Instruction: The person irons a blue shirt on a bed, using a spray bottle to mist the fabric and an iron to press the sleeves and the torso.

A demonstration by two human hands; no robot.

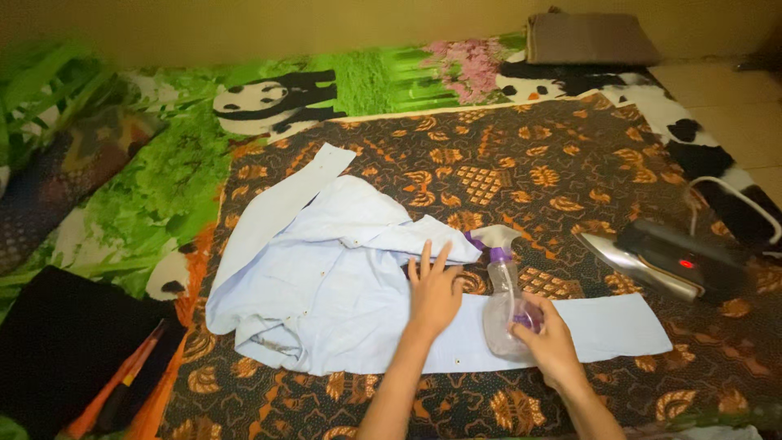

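1. On the floor lies a brown batik cloth [521,163] with orange leaf patterns, and it serves as the work surface.
2. A pale blue shirt [326,285] is laid on this cloth, crumpled at the left side, with 1 sleeve going up toward the far left.
3. Another sleeve [607,326] is stretched flat to the right, across the near part of the cloth.
4. The left hand [433,295] rests flat on the shirt, palm down, with the fingers spread and pointing away from the person.
5. The right hand [550,342] is closed around the lower body of a clear spray bottle [505,305], just beside the left hand.
6. The bottle stands on the flat sleeve, a little tilted, and its purple and white spray head [491,239] points to the left, toward the shirt.
7. An iron [664,261] lies on the cloth at the right, well apart from both hands, with a small red light on its dark body.
8. A white cord [737,195] goes from the iron toward the right edge.
9. Under the cloth is a green mat [163,179] printed with pandas and leaves.
10. A black cloth [65,342] lies at the near left corner, with an orange and black tool [130,379] beside it; what tool it is, the picture does not show clearly.
11. A brown folded item [586,37] lies at the far edge near the wall.
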